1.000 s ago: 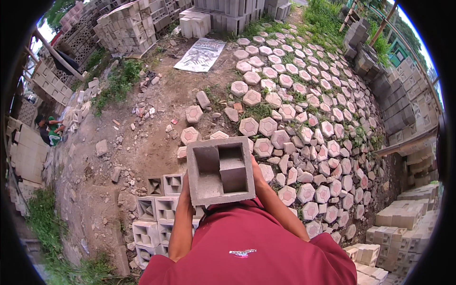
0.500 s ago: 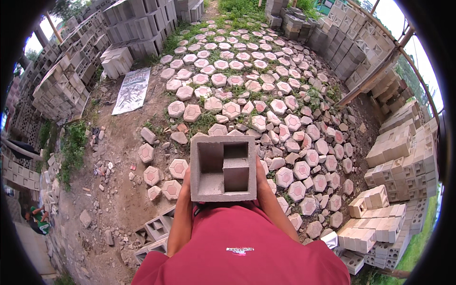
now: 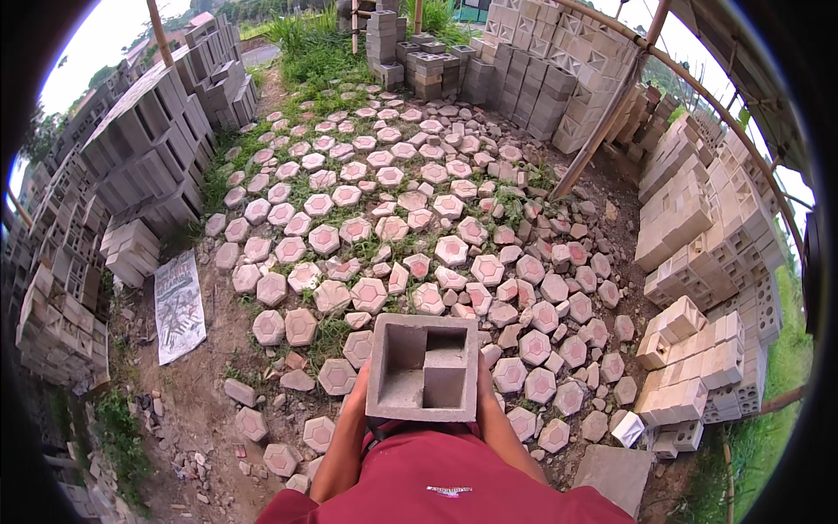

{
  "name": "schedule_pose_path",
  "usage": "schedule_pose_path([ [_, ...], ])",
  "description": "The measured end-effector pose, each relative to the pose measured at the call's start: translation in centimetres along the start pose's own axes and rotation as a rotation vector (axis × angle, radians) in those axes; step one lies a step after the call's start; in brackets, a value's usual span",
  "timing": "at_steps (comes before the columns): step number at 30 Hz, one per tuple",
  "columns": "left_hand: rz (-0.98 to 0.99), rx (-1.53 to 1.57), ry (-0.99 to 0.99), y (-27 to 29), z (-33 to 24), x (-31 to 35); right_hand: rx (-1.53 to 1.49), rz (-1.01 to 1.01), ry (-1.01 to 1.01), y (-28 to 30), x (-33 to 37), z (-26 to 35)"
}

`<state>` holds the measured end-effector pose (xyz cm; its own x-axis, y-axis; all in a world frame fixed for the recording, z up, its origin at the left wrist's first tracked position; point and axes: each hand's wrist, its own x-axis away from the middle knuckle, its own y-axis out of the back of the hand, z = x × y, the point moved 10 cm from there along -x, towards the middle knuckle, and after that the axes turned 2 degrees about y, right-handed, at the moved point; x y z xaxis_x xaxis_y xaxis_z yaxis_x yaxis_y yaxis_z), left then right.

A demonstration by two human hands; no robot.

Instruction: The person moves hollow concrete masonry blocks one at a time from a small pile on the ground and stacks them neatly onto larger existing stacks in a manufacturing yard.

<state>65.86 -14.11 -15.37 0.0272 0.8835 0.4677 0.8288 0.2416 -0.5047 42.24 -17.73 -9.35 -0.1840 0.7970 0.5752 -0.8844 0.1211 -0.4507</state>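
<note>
A grey concrete ventilation block [image 3: 422, 409] is held in front of my body, its square face with recessed openings and inner dividers turned up toward me. My left hand [image 3: 357, 395] presses against the block's left side. On the opposite side my right hand [image 3: 484, 389] grips it in the same way. Both hands are closed on the block, though most of the fingers are hidden behind its edges. Below and beyond the block, hexagonal paving stones [image 3: 369, 295] with reddish centres cover the ground, mixed with rubble and grass.
Tall stacks of grey blocks [image 3: 144, 144] rise at the left. Pale block stacks [image 3: 690, 349] line the right, near a leaning wooden post [image 3: 602, 131]. A printed sheet [image 3: 179, 306] lies on the dirt at left. A flat slab [image 3: 614, 476] sits at lower right.
My view has turned to the right and upward, so the stones and stacks shift left and down. The slab at lower right has come into sight. Both hands still hold the block.
</note>
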Motion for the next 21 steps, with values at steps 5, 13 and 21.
schedule_pose_path([
  [5,-0.006,-0.104,0.050,-1.9,-8.2,-5.5,-0.001,-0.129,0.019,-4.7,-4.1,3.9],
  [13,0.008,-0.080,0.175,-3.2,-16.7,-10.9,-0.161,-0.067,-0.128,-12.0,-9.5,7.2],
  [21,-0.026,-0.080,0.228,-2.1,-18.9,-18.8,-0.043,-0.159,-0.217,-13.0,-17.9,10.4],
])
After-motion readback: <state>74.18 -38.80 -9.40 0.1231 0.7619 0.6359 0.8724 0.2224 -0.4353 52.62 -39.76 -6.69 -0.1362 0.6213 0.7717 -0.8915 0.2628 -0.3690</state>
